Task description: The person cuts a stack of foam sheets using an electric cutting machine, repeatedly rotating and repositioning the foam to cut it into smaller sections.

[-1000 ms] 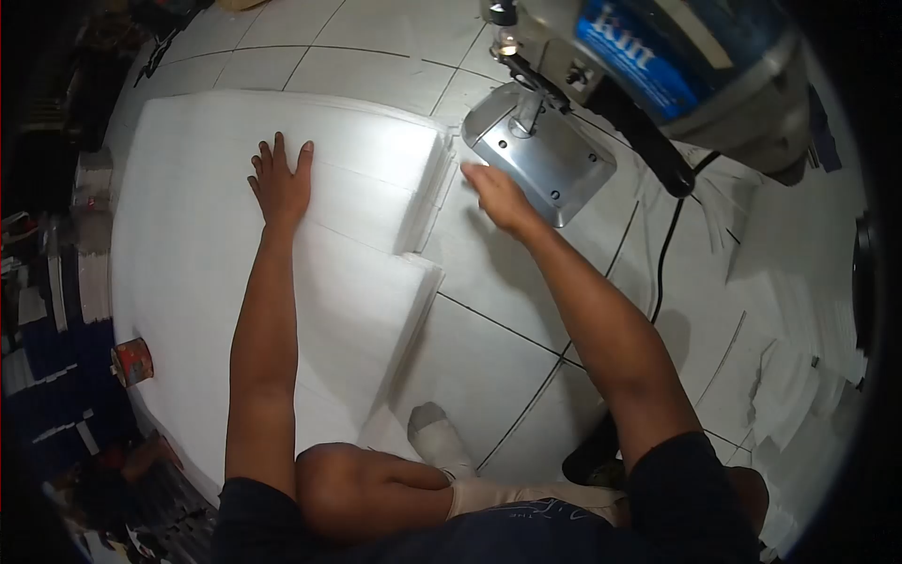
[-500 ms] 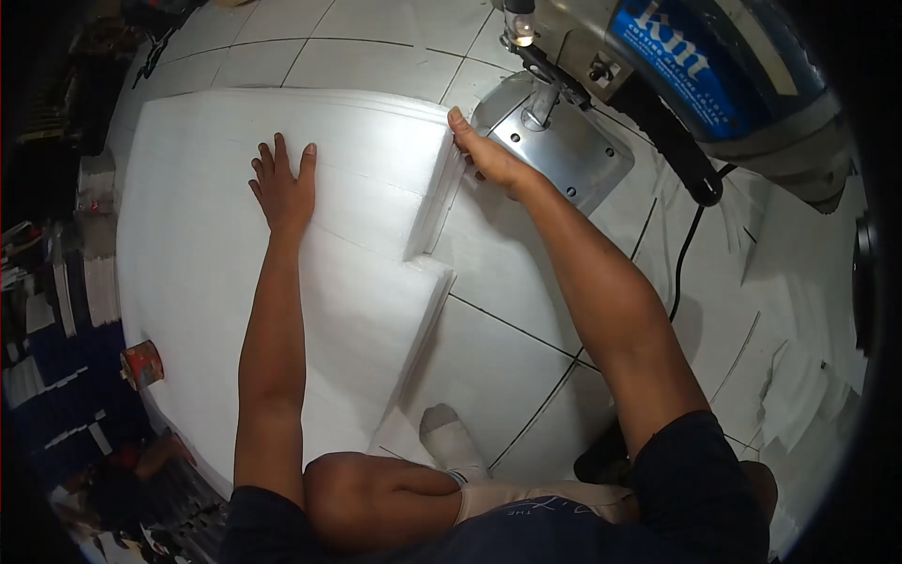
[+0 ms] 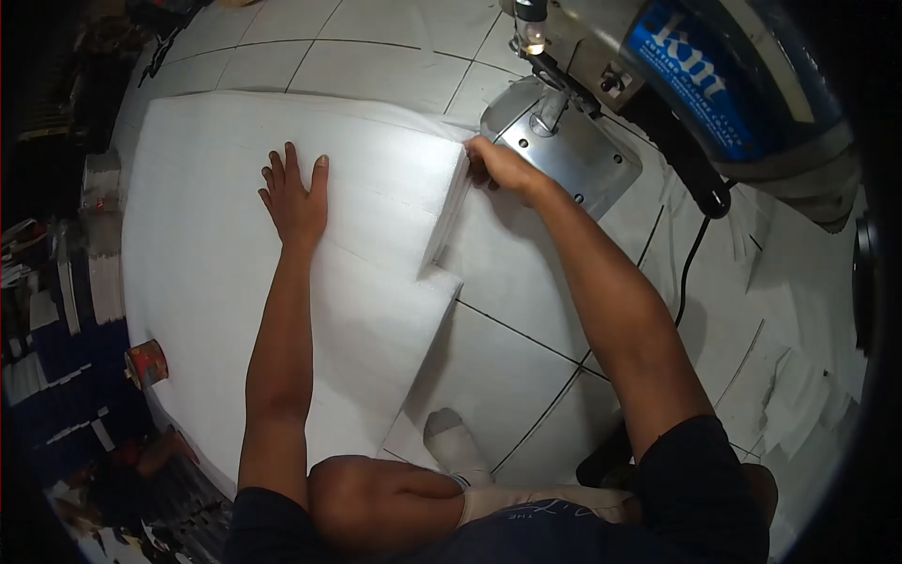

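Note:
A wide stack of thin white foam sheets [image 3: 211,310] lies on the floor, with a step-shaped notch cut in its right side. My left hand [image 3: 299,209] rests flat on top of it, fingers spread. At the stack's upper right corner, my right hand [image 3: 505,169] has its fingers curled around the edge of the sheets; the fingertips are partly hidden. Just beyond that hand stands a cutting machine [image 3: 695,70] with a blue "km" label. Its metal base plate [image 3: 587,160] is on the floor close to the stack's corner.
A round tin [image 3: 147,364] sits at the stack's left edge. Piles of goods [image 3: 103,273] line the left side. A black cable [image 3: 691,263] runs down from the machine, and white scraps [image 3: 799,404] lie at the right. My socked foot [image 3: 453,442] is below the notch.
My right hand has shifted slightly down at the corner, its raised thumb now folded in against the sheets. The top sheets near it look slightly rumpled. My left hand stays flat.

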Demonstrator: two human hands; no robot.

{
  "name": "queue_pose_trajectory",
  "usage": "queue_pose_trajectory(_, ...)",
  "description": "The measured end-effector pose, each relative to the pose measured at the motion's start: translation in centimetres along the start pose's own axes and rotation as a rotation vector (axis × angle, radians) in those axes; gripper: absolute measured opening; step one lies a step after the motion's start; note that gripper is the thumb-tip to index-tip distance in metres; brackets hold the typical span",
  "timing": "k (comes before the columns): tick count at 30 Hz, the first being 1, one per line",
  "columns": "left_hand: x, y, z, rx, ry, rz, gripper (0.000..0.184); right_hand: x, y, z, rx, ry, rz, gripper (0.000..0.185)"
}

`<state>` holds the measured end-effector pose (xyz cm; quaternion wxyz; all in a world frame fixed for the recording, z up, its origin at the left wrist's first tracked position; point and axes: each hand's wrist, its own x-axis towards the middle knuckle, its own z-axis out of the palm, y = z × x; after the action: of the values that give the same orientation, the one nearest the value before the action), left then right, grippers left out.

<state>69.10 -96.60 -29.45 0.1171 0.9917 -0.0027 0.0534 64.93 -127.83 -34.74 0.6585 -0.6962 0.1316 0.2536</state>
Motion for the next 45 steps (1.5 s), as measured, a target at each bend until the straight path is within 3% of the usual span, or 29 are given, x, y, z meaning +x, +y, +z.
queue_pose_trajectory(2, 0.3, 0.0, 0.1, -0.011, 0.019, -0.003, 0.079, -0.2, -1.0, -0.7, 0.108, -0.085, 0.126, 0.082)
queue_pose_trajectory(3, 0.3, -0.1, 0.1, -0.016, 0.014, 0.003, 0.079, -0.4, -0.8, -0.5, 0.109, -0.076, 0.130, 0.082)
queue_pose_trajectory(6, 0.6, 0.1, 0.4, -0.010, 0.023, 0.001, 0.079, -0.1, -0.7, 0.0, 0.043, -0.133, 0.095, 0.116)
queue_pose_trajectory(10, 0.5, -0.3, 0.0, -0.008, 0.032, -0.008, 0.079, -1.8, -0.3, -0.2, 0.210, -0.287, 0.020, 0.129)
queue_pose_trajectory(15, 0.5, -0.3, 0.3, -0.007, 0.037, 0.004, 0.080, -1.6, -1.1, 3.5, 0.077, -0.113, 0.035, 0.131)
queue_pose_trajectory(18, 0.3, 0.1, 0.1, 0.003, 0.034, -0.007, 0.081, -0.6, -1.3, 4.3, 0.073, -0.014, 0.010, 0.120)
queue_pose_trajectory(22, 0.4, 0.1, 0.0, 0.003, 0.029, -0.012, 0.081, -0.7, -1.0, 4.4, 0.129, 0.012, -0.053, 0.128)
queue_pose_trajectory(24, 0.2, 0.3, 0.0, -0.009, 0.031, -0.015, 0.081, -1.6, -1.3, 3.7, 0.224, -0.049, -0.068, 0.109)
queue_pose_trajectory(29, -0.4, 0.6, 0.0, -0.018, 0.030, -0.011, 0.082, -1.5, -0.7, 3.6, 0.209, -0.017, -0.051, 0.101)
queue_pose_trajectory(32, -0.4, 0.8, 0.0, -0.011, 0.022, -0.013, 0.083, -0.7, 0.3, 3.5, 0.235, -0.026, -0.046, 0.121)
queue_pose_trajectory(43, -0.7, 0.5, 0.1, -0.058, 0.025, 0.012, 0.082, -2.6, -0.5, 2.8, 0.127, -0.084, 0.014, 0.132)
queue_pose_trajectory(45, -0.5, 0.1, 0.1, -0.065, 0.024, 0.020, 0.081, -3.2, 0.0, 3.3, 0.122, 0.092, 0.005, 0.133)
